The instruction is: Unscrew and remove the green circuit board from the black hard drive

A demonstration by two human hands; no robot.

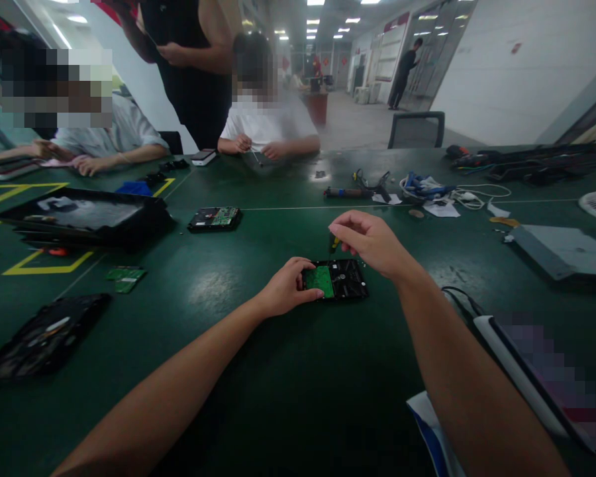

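A black hard drive (348, 279) with a green circuit board (320, 281) on its upper side lies flat on the green table. My left hand (291, 286) grips the drive's left end, thumb along the near edge and fingers at the far side. Above the drive, my right hand (370, 242) pinches a small screwdriver (334, 242) with a black and yellow handle. Its thin shaft points down towards the board's right edge; whether the tip touches a screw is too small to tell. Tiny silvery bits lie by the drive's right end.
Another hard drive (214, 218) lies further back left, near black trays (89, 215) and a loose green circuit board (126, 277). A black casing (44, 338) is at left. Cables (424, 189) and a grey metal box (566, 252) lie right. Several people are across the table.
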